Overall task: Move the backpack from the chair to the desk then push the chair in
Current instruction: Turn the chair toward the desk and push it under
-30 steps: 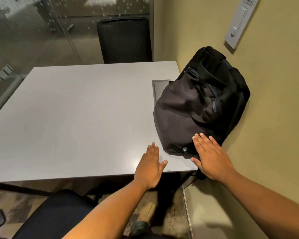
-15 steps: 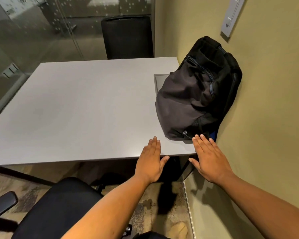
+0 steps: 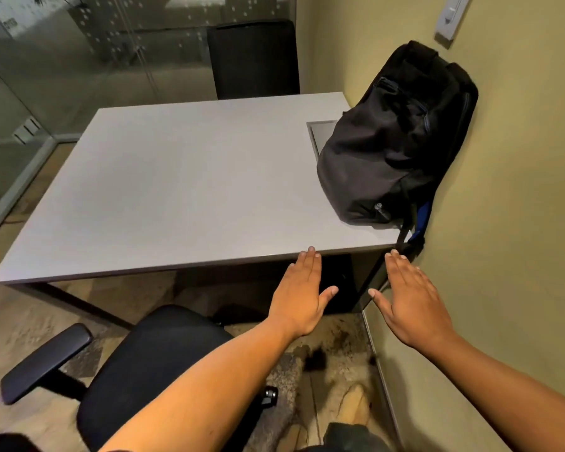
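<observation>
The black backpack (image 3: 395,141) stands on the right end of the grey desk (image 3: 183,187), leaning against the yellow wall. A blue strap hangs off the desk's corner. My left hand (image 3: 299,295) is flat and open, its fingertips at the desk's near edge, holding nothing. My right hand (image 3: 411,301) is also open with fingers spread, in the air just short of the desk's corner and apart from the backpack. The black office chair (image 3: 150,363) sits pulled out from the desk at lower left, its seat bare and one armrest (image 3: 46,363) showing.
A second black chair (image 3: 253,58) stands at the far side of the desk. A glass partition (image 3: 62,60) runs along the left and back. A recessed panel (image 3: 322,133) lies in the desk beside the backpack. A wall switch plate (image 3: 450,14) is at top right.
Both hands have drawn back from the backpack and desk top toward me. My right hand has let go of the backpack's base. The view has pulled away, showing more of the chair.
</observation>
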`<state>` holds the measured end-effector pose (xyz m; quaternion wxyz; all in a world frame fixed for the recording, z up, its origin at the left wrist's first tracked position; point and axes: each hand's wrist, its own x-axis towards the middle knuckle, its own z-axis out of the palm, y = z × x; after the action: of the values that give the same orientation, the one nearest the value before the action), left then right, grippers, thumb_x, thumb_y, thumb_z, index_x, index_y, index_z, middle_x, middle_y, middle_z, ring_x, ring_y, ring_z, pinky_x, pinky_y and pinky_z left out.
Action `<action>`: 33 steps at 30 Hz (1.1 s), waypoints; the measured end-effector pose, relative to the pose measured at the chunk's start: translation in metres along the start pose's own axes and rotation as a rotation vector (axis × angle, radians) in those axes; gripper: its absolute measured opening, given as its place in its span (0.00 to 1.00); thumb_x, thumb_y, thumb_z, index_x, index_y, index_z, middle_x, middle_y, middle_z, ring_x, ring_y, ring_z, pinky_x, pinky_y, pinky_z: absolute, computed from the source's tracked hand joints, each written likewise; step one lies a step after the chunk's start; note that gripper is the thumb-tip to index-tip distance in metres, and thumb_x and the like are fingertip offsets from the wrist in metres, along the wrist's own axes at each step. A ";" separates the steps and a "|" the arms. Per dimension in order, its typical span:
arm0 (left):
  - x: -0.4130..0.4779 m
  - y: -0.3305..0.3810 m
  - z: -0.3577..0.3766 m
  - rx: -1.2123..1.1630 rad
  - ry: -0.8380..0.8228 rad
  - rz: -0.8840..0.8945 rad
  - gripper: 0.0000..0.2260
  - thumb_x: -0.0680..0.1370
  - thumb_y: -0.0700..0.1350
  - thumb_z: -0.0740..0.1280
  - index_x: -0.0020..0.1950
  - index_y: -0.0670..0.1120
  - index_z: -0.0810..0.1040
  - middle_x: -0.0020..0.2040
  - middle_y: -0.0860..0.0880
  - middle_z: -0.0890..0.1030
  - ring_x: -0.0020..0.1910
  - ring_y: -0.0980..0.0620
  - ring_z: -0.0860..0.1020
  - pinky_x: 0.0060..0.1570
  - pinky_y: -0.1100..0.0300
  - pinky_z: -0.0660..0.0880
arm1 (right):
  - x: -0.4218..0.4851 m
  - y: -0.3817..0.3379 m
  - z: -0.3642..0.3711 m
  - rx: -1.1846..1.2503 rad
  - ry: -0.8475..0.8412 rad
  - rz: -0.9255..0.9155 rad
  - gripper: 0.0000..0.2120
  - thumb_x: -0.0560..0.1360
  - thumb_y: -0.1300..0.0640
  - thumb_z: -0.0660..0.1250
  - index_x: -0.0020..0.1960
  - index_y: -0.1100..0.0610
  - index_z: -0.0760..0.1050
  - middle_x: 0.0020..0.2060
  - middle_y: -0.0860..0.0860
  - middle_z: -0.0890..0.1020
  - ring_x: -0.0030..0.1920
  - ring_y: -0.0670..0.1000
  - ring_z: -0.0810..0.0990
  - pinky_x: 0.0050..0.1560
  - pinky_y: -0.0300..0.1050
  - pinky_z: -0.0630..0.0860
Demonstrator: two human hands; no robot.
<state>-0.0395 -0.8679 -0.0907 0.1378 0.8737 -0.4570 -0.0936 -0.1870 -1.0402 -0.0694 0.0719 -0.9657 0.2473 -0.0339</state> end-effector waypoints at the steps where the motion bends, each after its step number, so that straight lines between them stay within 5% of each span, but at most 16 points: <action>1: -0.012 -0.002 0.000 0.008 -0.005 0.003 0.32 0.81 0.62 0.47 0.79 0.43 0.46 0.80 0.44 0.45 0.78 0.48 0.43 0.76 0.52 0.47 | -0.011 -0.006 0.000 -0.003 -0.008 0.005 0.36 0.79 0.38 0.52 0.79 0.56 0.49 0.79 0.54 0.55 0.78 0.51 0.52 0.77 0.48 0.48; 11: -0.125 -0.022 -0.015 -0.023 0.012 -0.125 0.33 0.81 0.62 0.48 0.78 0.43 0.45 0.80 0.44 0.44 0.78 0.48 0.43 0.76 0.52 0.46 | -0.077 -0.046 -0.010 -0.019 0.006 -0.113 0.36 0.77 0.35 0.47 0.78 0.55 0.51 0.78 0.52 0.57 0.78 0.49 0.51 0.76 0.47 0.47; 23: -0.291 -0.061 -0.078 0.214 0.097 -0.149 0.33 0.81 0.63 0.45 0.79 0.44 0.44 0.80 0.46 0.44 0.78 0.51 0.42 0.75 0.55 0.44 | -0.177 -0.125 -0.014 0.143 0.030 -0.282 0.34 0.77 0.38 0.53 0.78 0.55 0.55 0.77 0.53 0.61 0.78 0.51 0.55 0.77 0.51 0.53; 33: -0.394 -0.122 -0.131 0.202 0.110 -0.135 0.35 0.79 0.66 0.44 0.79 0.46 0.44 0.79 0.49 0.43 0.77 0.54 0.40 0.75 0.57 0.42 | -0.222 -0.215 -0.001 0.204 0.008 -0.250 0.36 0.76 0.38 0.54 0.77 0.57 0.56 0.77 0.54 0.62 0.77 0.53 0.57 0.76 0.54 0.56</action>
<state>-0.1298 -0.4559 0.0078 0.0672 0.9157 -0.3961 -0.0080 -0.2796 -0.7464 -0.0411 0.1638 -0.9765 0.1206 -0.0714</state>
